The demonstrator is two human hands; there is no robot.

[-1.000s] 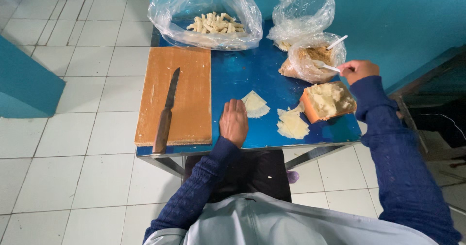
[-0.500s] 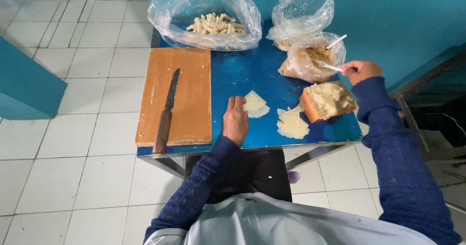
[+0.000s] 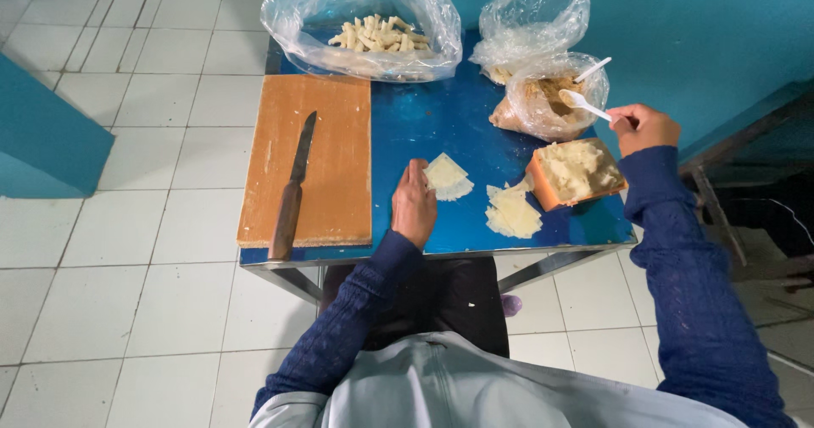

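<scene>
A small blue table (image 3: 441, 123) stands on a white tiled floor (image 3: 119, 292), against a teal wall (image 3: 704, 29) on the far right. On its left part lies a brown wooden cutting board (image 3: 326, 182), and a knife (image 3: 292, 186) with a dark wooden handle lies lengthwise on the board, blade pointing far. At the far edge sits a large clear plastic bag (image 3: 365, 21) holding pale stick-shaped pieces. To its right are two smaller clear bags: an upper one (image 3: 534, 12), and a nearer one (image 3: 547, 101) with brown filling and a white utensil standing in it. Near that bag, on the right, stands an orange container (image 3: 577, 173) heaped with a pale mash.

The person's right hand (image 3: 644, 127) is closed around the handle of a white plastic spoon (image 3: 581, 103), whose bowl hangs over the bag of brown filling. The left hand (image 3: 414, 207) rests on the table with fingers loosely open, its fingertips touching a single pale wrapper (image 3: 448, 176) laid flat just right of the board. A small stack of wrappers (image 3: 513, 214) lies further right, just beside the orange container.
</scene>
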